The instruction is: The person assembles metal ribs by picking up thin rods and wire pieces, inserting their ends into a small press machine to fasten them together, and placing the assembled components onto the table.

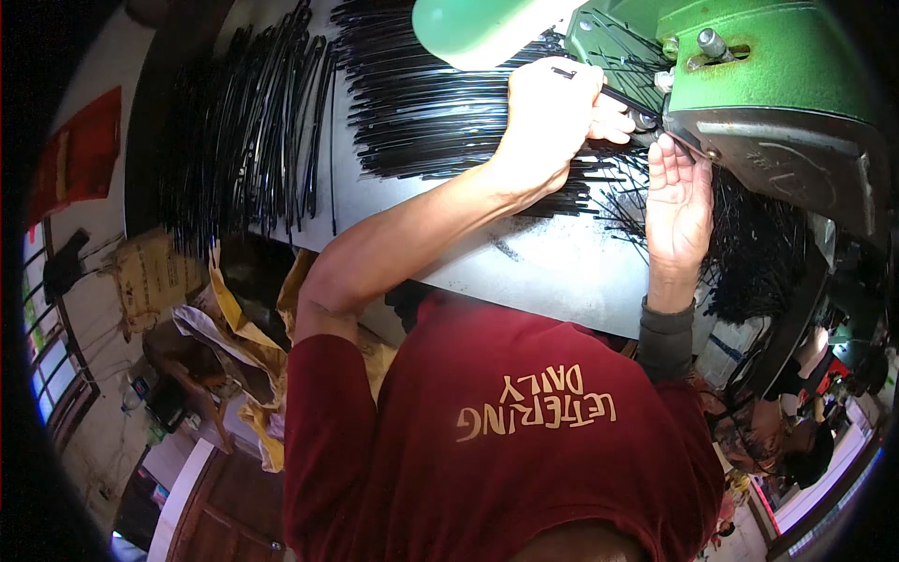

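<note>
My left hand (559, 117) is closed around a thin black rod (626, 99), whose far end runs to the working point of a green machine (773, 70). The rod's other end pokes out above my knuckles. Just below the machine's dark metal lower housing (787, 159), my right hand (679, 206) is raised with palm showing and fingers stretched upward. Its fingertips are beside a narrow dark strip (688, 147) at the working point; whether they touch it I cannot tell. Beneath my left forearm lies a broad stack of black rods (421, 103) on the pale metal tabletop (552, 272).
Another bundle of black rods (253, 122) lies at the left of the table. A tangled heap of rods (758, 253) sits under the machine at right. A bright pale-green lamp (487, 28) hangs over the stack. Yellow and white sacks (239, 347) are at lower left.
</note>
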`<move>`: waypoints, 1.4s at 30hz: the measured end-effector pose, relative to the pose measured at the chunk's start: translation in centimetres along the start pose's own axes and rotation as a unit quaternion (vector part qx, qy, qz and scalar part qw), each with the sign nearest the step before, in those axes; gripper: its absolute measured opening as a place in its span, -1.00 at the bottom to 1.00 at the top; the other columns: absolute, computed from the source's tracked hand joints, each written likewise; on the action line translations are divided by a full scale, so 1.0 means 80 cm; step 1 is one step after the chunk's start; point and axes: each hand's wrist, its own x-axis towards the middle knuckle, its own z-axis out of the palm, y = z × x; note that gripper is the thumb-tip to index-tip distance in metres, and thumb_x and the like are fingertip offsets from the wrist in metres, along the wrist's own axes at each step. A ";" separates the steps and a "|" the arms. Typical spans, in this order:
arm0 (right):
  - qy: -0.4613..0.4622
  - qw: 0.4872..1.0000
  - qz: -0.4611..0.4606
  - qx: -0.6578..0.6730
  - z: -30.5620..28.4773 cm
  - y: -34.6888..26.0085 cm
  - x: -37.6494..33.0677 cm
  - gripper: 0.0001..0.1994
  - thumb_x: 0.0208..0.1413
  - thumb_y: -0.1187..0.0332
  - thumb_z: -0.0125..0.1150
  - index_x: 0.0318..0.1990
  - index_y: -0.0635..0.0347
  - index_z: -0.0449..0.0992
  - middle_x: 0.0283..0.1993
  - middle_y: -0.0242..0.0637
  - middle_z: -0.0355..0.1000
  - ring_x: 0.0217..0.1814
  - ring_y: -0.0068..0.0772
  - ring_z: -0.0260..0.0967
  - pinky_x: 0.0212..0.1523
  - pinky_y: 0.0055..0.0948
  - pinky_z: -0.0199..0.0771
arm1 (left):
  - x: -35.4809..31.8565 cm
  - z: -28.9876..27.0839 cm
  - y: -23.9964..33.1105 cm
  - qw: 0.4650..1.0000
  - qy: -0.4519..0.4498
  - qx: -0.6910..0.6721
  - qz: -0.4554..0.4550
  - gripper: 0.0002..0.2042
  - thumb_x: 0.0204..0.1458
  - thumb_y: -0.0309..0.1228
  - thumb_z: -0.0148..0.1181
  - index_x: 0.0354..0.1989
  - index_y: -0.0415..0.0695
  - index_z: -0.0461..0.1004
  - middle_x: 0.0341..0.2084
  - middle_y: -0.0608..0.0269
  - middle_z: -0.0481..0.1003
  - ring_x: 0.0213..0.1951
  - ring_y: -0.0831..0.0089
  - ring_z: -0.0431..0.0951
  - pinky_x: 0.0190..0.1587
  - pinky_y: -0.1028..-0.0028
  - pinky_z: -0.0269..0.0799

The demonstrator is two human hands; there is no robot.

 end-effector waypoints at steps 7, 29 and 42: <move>0.015 1.000 -0.008 -0.004 -0.002 -0.002 -0.002 -0.65 0.27 0.25 -0.13 -0.01 0.41 0.31 -0.08 0.00 0.39 0.07 -0.12 0.32 0.21 -0.11 0.27 | 0.000 0.003 0.002 1.000 0.006 0.001 0.002 -0.83 0.12 -0.49 0.02 -0.28 -0.40 0.38 -0.47 -0.09 0.49 -0.43 0.14 0.60 -0.34 0.27 0.61; -0.488 0.767 -0.317 -0.271 0.102 -0.168 -0.065 -0.58 0.04 0.10 0.17 -0.07 0.24 0.41 -0.28 -0.25 0.37 -0.31 -0.37 0.36 -0.39 -0.44 0.44 | -0.154 -0.016 0.001 0.973 0.034 -0.085 -0.213 -0.78 0.13 -0.38 0.02 -0.23 -0.34 0.35 -0.36 -0.11 0.47 -0.30 0.15 0.56 -0.23 0.23 0.56; -0.445 0.793 -0.267 -0.319 0.106 -0.102 -0.085 -0.63 0.04 0.13 0.18 -0.12 0.22 0.43 -0.31 -0.26 0.38 -0.35 -0.37 0.37 -0.40 -0.43 0.44 | -0.165 -0.050 -0.014 0.967 0.007 -0.115 -0.228 -0.82 0.11 -0.48 0.03 -0.27 -0.41 0.35 -0.36 -0.21 0.47 -0.34 0.04 0.57 -0.31 0.23 0.59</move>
